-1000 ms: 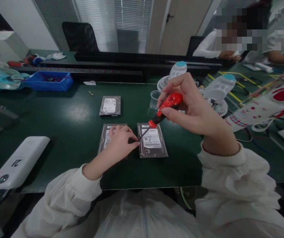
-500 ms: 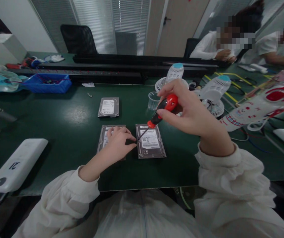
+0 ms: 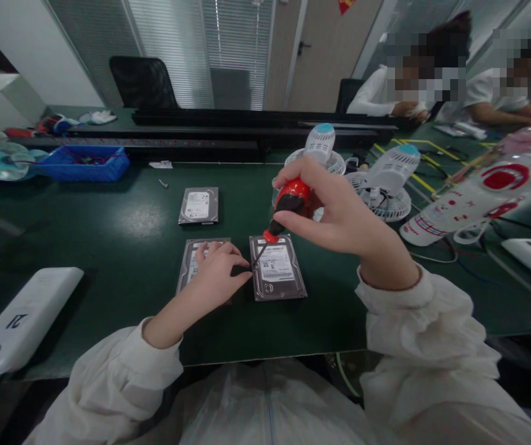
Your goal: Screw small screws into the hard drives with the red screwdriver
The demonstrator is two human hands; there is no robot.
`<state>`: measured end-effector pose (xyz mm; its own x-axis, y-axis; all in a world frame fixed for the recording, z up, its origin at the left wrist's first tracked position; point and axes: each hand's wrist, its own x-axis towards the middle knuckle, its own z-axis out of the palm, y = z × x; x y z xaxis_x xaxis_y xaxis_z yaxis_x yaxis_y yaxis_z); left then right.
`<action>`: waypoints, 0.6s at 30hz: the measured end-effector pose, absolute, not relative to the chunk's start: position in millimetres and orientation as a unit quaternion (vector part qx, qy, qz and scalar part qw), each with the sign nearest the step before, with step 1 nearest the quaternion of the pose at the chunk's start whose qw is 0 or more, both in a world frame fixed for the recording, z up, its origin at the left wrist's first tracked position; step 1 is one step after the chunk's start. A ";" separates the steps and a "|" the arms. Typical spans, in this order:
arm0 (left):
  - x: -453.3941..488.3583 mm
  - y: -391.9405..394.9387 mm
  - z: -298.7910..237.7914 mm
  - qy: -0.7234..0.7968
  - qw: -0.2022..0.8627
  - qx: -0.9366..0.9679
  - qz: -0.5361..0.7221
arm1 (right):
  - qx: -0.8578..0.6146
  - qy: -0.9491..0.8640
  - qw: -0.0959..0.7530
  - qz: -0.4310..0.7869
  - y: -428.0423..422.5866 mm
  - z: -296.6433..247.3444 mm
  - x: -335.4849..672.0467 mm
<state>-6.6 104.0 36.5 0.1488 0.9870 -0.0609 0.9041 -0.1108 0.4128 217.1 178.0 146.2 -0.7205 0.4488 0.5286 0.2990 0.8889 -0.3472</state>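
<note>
Right hand [image 3: 339, 213] grips screwdriver [image 3: 284, 207] — tip on drive [image 3: 277, 269]

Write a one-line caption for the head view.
Right hand holds red screwdriver against a hard drive; left hand, on a second drive, steadies the tip.

Left drive [image 3: 185, 269] beside right drive [image 3: 278, 272] on table [image 3: 130, 266], third drive [image 3: 199, 205] behind left one

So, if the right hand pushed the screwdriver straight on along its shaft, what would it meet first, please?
Likely the left edge of the hard drive under the screwdriver tip, beside the fingers of the left hand; depth is unclear, so it may be touching.
</note>
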 end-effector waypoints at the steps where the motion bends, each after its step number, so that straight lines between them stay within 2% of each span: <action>1: -6.3 103.9 37.1 0.642 0.180 0.736 0.114 | -0.222 -0.917 0.318 0.094 178.3 145.9 216.1; 5: -4.9 102.7 39.9 0.641 0.177 0.739 0.114 | -0.256 -0.911 0.319 0.053 179.0 146.3 218.0; 10: -3.8 98.7 39.1 0.638 0.172 0.741 0.118 | -0.155 -0.925 0.302 0.174 180.5 150.6 227.7; 12: -4.2 97.0 37.3 0.634 0.166 0.746 0.121 | -0.153 -0.926 0.292 0.186 181.9 151.0 229.8; 18: -5.5 96.1 34.2 0.618 0.162 0.762 0.108 | -0.250 -0.921 0.291 0.075 183.1 151.2 229.0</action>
